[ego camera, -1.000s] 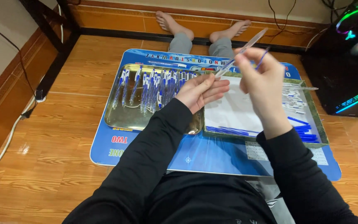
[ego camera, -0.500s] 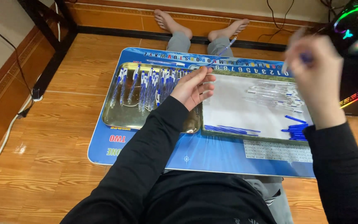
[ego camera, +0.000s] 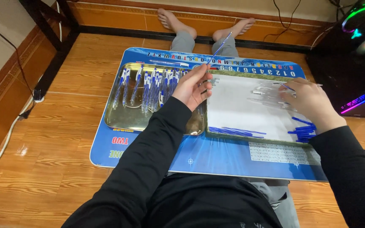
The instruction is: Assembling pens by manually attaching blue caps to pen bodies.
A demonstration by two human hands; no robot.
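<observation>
1. Far left, a metal tray [ego camera: 115, 122] rests on a blue printed mat [ego camera: 216, 156] laid across the legs of a person seated on a wooden floor [ego camera: 55, 160]. In the tray lies a row of finished pens [ego camera: 148, 88], clear-bodied with blue fittings, side by side.

2. At the tray's right edge, the left hand [ego camera: 193, 86] pinches a thin blue refill [ego camera: 220, 47] between thumb and fingertips. The refill slants up and away from the body, its far end in the air above the mat's top border.

3. Just right of it sits a second, white-lined tray [ego camera: 233, 109]. Loose blue refills [ego camera: 237, 131] lie along its near edge, and a scatter of clear pen barrels [ego camera: 267, 95] lies toward its far right.

4. The right hand [ego camera: 313, 103] is palm down over those barrels, fingers curled onto them. Whether it has one gripped cannot be told from this view. A small heap of blue parts [ego camera: 303, 131] lies just beside its wrist.

5. Judging by the parts, this is pen assembly at the stage of pairing: a refill is in hand and a barrel is being picked out.

6. A next move would call for one barrel held firmly, its open end turned to the refill's tip and the two lined up straight, as the refill is thin and would bend if pushed askew.

7. Far right, a computer tower [ego camera: 351, 50] glows with coloured lights.
</observation>
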